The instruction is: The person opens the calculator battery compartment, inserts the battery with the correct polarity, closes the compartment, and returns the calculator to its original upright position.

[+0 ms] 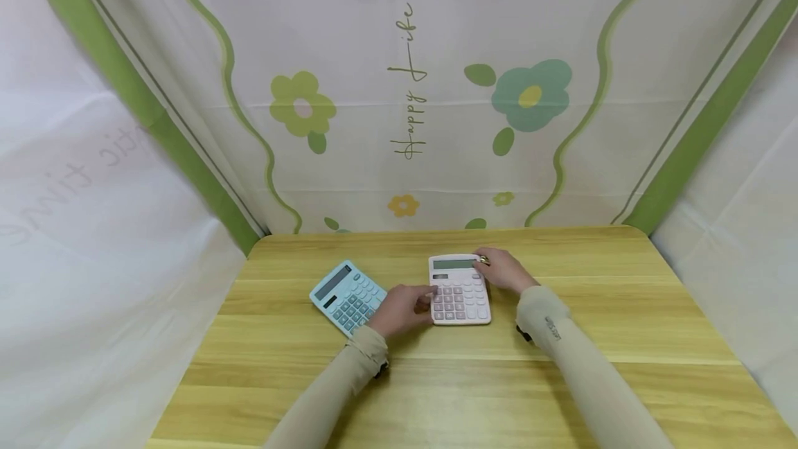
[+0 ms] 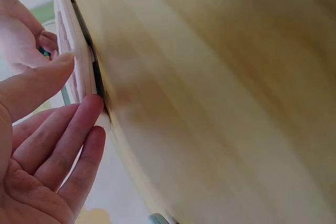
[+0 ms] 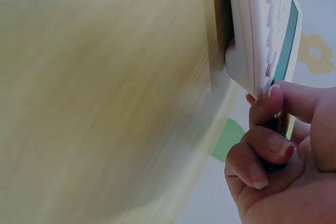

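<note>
A pale pink calculator (image 1: 460, 302) lies face up on the wooden table, its screen at the far end. My left hand (image 1: 402, 310) pinches its left edge, the thumb over the keys and the fingertips along the lower side, as the left wrist view shows. At the far right corner, my right hand (image 1: 503, 270) holds the calculator between thumb and forefinger. Its other fingers curl round a small gold-and-dark cylinder (image 3: 284, 126), perhaps a battery, mostly hidden in the palm. To the left, a light blue calculator (image 1: 343, 296) lies slanted, its near right part hidden behind my left hand.
The wooden table (image 1: 611, 310) reaches back to a white curtain (image 1: 355, 172) printed with flowers and lettering. White cloth sides (image 1: 125, 241) with green bands stand left and right of the table.
</note>
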`<state>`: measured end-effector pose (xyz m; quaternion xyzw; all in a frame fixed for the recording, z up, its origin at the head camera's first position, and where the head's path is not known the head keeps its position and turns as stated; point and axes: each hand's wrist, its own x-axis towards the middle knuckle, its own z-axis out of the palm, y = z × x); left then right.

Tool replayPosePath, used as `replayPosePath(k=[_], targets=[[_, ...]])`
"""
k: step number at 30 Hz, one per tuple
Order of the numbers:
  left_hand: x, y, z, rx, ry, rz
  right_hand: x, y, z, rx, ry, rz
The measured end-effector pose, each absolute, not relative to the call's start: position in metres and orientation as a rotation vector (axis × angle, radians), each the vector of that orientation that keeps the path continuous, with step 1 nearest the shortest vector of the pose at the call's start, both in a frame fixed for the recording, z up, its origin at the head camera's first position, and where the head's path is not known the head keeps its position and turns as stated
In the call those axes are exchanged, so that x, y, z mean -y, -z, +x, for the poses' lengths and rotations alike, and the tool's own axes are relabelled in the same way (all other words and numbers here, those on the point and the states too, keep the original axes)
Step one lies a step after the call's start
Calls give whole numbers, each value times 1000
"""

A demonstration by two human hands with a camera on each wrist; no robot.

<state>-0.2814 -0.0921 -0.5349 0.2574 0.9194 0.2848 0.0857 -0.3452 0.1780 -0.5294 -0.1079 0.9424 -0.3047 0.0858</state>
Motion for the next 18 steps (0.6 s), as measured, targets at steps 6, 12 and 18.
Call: replayPosePath(k=[6,12,18], targets=[[89,534,-279,-2772,-794,790,-181,532,-344,-2806,909,-321],[84,533,-278,-2834,-711,808,-183,531,-341,-2808,904,-328],[79,534,-278,-2899,-659,780,-186,531,-340,-2815,906,-332]])
